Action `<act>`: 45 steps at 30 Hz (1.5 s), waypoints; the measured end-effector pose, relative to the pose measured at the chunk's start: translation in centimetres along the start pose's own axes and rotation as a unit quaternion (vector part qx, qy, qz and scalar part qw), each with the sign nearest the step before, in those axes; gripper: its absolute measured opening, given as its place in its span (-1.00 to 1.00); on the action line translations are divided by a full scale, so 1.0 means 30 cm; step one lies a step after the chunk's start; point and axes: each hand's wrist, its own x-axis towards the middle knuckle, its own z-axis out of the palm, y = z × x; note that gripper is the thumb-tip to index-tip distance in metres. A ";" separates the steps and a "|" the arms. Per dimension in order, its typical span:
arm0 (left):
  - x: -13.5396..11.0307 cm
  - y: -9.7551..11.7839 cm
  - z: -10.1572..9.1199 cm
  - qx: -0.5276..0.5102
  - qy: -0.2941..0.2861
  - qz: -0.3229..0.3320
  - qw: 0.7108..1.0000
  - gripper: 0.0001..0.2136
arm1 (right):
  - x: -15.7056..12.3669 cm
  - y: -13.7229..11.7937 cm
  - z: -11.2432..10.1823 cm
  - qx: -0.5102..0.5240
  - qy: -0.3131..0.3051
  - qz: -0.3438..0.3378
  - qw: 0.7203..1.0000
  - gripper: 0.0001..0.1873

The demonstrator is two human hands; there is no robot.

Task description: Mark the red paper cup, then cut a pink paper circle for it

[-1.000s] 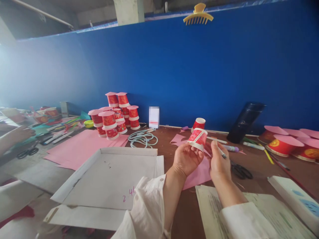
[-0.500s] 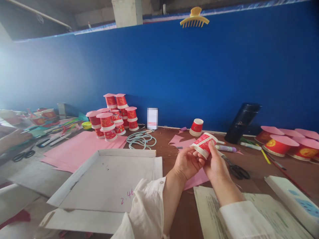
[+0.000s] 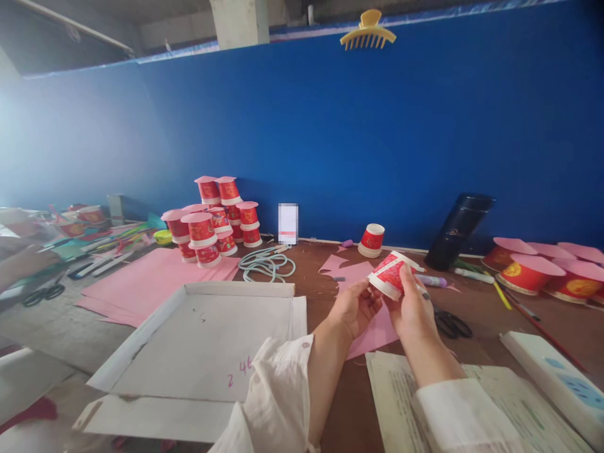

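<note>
A red and white paper cup [image 3: 387, 275] is tilted between my two hands above the table. My right hand [image 3: 411, 302] is closed around its right side, thumb on the outer wall. At the cup's lower left rim, my left hand [image 3: 355, 308] touches it with curled fingers. Pink paper [image 3: 375, 330] with cut edges lies beneath my hands. Just beyond stands another red paper cup [image 3: 372, 240], upside down. A purple glue stick [image 3: 431, 281] and black-handled scissors [image 3: 453, 324] rest right of my right hand, partly covered by it.
Stacked red cups with pink discs [image 3: 198, 229] stand at left by pink sheets [image 3: 141, 277]. An open white box lid [image 3: 189, 352] lies in front. At right are a black flask [image 3: 460, 233], more disc-topped cups [image 3: 531, 274] and a power strip [image 3: 561, 371]. Another person's hand [image 3: 28, 267] shows far left.
The cup has been turned a little in my hands and shifted slightly right. My left fingers have slid toward its lower left rim.
</note>
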 end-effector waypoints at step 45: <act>-0.097 0.355 -0.011 0.048 0.169 0.157 0.972 -0.81 | 0.029 -0.105 -0.059 -0.177 0.135 -0.229 0.948 -0.58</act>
